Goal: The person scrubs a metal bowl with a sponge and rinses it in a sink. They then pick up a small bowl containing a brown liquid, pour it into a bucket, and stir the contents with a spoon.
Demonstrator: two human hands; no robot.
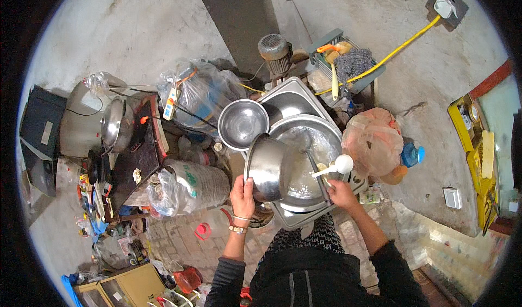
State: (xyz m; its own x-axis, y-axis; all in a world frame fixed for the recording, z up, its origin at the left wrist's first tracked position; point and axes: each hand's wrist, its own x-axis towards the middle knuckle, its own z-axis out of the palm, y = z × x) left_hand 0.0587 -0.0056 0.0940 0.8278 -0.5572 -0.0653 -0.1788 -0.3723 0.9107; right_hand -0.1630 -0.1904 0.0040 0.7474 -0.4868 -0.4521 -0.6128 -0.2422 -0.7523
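My left hand (243, 199) grips the rim of a deep stainless steel pot (267, 168). The pot is tipped on its side, its mouth facing a wide metal basin (281, 121) that holds cloudy, bubbly liquid. My right hand (343, 193) is closed around a dark long-handled utensil (316, 164), which looks like a ladle and reaches into the basin. Just above those fingers is a white round-ended plastic piece (343, 164) with a narrow stem; I cannot tell what supports it. An empty-looking steel bowl (243, 124) rests left of the basin.
The basin sits on a steel sink (322, 108). Behind are an electric motor (274, 48) and a rack (363, 83) with scourers and brushes. A yellow cable (401, 44) crosses at right, above a filled plastic bag (372, 144). A power strip (170, 104) and white sack (204, 182) are left.
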